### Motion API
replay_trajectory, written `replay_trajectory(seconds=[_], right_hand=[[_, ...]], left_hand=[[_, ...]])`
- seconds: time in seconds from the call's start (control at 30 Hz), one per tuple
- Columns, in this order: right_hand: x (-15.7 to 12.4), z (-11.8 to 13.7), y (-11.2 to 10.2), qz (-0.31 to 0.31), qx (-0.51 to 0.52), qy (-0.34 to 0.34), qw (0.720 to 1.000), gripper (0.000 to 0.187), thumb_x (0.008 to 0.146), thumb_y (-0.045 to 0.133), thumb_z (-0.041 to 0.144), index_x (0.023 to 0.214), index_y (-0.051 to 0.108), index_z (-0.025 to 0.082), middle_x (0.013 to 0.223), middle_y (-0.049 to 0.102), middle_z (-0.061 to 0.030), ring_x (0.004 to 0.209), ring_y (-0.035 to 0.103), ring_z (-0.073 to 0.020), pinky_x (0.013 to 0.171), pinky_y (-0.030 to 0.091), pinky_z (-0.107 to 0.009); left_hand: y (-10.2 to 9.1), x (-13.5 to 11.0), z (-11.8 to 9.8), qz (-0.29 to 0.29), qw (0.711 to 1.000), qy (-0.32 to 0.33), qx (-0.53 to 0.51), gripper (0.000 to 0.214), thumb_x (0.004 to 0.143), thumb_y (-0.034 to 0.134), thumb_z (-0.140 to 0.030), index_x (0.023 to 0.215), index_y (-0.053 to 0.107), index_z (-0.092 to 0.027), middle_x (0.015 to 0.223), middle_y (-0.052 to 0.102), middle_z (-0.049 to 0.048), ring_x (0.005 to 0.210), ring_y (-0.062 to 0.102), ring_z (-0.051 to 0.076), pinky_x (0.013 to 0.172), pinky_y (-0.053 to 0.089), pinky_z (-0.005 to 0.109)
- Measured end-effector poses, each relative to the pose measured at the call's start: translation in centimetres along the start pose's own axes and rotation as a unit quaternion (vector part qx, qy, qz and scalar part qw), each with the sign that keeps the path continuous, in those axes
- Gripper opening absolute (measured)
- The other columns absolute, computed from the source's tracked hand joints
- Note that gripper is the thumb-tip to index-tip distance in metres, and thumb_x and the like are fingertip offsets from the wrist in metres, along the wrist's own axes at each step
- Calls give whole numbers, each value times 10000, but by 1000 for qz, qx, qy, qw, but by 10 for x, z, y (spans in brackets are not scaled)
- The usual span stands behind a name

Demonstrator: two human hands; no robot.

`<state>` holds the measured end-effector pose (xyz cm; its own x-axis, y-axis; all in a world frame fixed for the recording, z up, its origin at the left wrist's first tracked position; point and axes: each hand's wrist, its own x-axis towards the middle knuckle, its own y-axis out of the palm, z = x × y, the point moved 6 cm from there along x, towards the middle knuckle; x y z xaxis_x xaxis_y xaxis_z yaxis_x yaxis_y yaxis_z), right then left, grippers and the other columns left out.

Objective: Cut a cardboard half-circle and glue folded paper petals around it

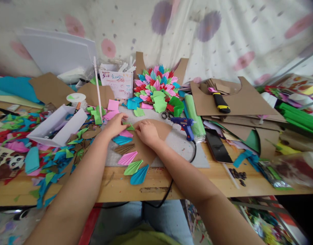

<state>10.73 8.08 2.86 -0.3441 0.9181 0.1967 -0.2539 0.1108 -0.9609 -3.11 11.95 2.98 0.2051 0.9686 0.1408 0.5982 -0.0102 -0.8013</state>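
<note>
My left hand and my right hand meet over a brown cardboard fan shape lying on a grey mat. Both hands pinch a small green folded paper piece between their fingertips. Folded paper leaves lie around the cardboard: a teal one and a pink one by my left hand, then pink, green and blue ones near the table's front edge.
A blue glue gun stands right of my hands, its cord running off the table. Scissors and a finished multicolour paper fan lie behind. A white box, paper scraps, cardboard sheets, a utility knife and a phone crowd the table.
</note>
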Motion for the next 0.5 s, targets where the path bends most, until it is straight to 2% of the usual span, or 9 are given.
replay_trajectory(seconds=[0.33, 0.43, 0.5], right_hand=[[-1, 2, -3, 23, -3, 5, 1000, 197, 863, 491, 248, 940, 644, 151, 1040, 629, -106, 1007, 526, -216, 837, 389, -312], [-1, 3, -4, 22, -1, 5, 1000, 192, 859, 496, 245, 931, 645, 149, 1032, 631, -106, 995, 530, -216, 832, 391, -312], [-1, 3, -4, 20, -3, 5, 1000, 189, 857, 496, 243, 923, 648, 150, 1020, 634, -104, 984, 535, -216, 827, 393, -310]], left_hand=[[1, 0, 4, 27, 999, 27, 6, 298, 681, 646, -271, 954, 567, -185, 973, 607, 46, 818, 577, 180, 756, 462, 322], [0, 3, 6, 13, 998, 54, -9, 307, 677, 649, -276, 955, 571, -173, 978, 603, 57, 875, 575, 196, 788, 462, 334], [-4, 3, 3, -13, 996, 87, -6, 238, 710, 621, -291, 917, 583, -178, 957, 601, 52, 903, 565, 197, 823, 453, 340]])
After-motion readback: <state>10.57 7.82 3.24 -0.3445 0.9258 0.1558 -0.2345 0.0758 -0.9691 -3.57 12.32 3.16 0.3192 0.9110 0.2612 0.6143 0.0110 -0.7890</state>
